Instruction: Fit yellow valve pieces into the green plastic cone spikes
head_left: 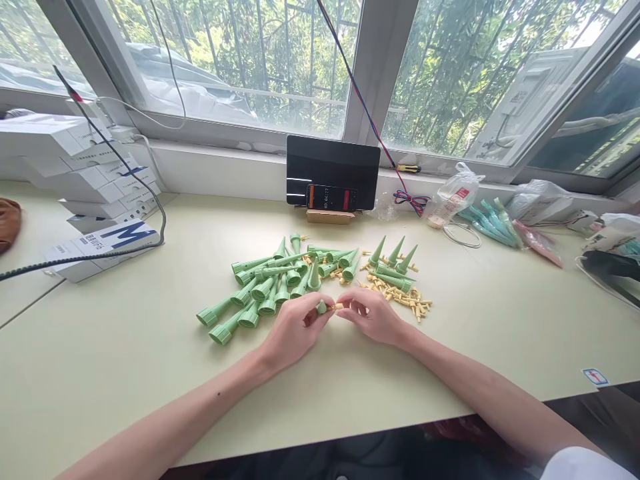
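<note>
Left hand [295, 327] pinches a green cone [321, 307], right hand [373, 315] pinches a small yellow peg [337, 307] at its tip, both low over the table [150, 373], before the green pile [280, 280].

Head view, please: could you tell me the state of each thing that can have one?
left hand, shut on green cone
right hand, shut on small yellow part
green cone pile, lying on sides
three cones, upright
phone, screen lit
tablet, screen dark
</note>
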Demonstrator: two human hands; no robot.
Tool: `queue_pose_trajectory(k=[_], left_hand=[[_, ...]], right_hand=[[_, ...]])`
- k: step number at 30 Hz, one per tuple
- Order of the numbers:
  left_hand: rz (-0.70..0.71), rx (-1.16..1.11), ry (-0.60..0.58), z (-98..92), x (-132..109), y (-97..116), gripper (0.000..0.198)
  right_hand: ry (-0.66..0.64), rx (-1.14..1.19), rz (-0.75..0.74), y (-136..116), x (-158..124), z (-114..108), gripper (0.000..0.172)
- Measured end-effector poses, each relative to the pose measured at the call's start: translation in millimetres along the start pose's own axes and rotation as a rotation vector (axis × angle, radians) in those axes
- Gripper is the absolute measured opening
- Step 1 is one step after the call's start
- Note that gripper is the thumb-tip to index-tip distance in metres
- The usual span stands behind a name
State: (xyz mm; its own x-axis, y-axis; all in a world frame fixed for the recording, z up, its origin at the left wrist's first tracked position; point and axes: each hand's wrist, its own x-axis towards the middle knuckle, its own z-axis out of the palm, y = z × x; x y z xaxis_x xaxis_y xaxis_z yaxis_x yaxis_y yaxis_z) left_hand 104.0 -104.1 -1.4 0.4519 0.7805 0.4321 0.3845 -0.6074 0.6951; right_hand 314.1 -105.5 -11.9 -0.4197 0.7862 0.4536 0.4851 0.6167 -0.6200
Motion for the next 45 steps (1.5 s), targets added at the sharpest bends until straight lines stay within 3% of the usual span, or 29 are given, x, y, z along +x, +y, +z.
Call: queue_pose_trajectory(k=[11, 22, 31, 38, 45], left_hand=[[-0.102, -0.046, -0.034, -0.8, 0.5, 0.9, 0.010], [-0.016, 0.016, -0.040, 0.9, -2.7, -3.3, 0.006], [0.040, 0.017, -0.035, 1.8, -3.1, -3.0, 0.008], [-0.080, -0.079, -0.035, -1.5, 0.9, 3.0, 0.009], [-0.077, -0.082, -0.057, -1.1, 0.5, 2.6, 0.010]], right_hand=[[-0.009, 0.024, 0.002, -0.4, -0.2, -0.1, 0.011], [-0.034, -0.016, -0.006, 1.3, -0.9, 1.1, 0.021], [-0.107, -0.037, -0.023, -0.3, -0.6, -0.1, 0.040], [-0.009, 0.029, -0.001, -2.3, 0.6, -0.4, 0.019], [-0.007, 0.002, -0.021, -1.9, -0.1, 0.2, 0.023]])
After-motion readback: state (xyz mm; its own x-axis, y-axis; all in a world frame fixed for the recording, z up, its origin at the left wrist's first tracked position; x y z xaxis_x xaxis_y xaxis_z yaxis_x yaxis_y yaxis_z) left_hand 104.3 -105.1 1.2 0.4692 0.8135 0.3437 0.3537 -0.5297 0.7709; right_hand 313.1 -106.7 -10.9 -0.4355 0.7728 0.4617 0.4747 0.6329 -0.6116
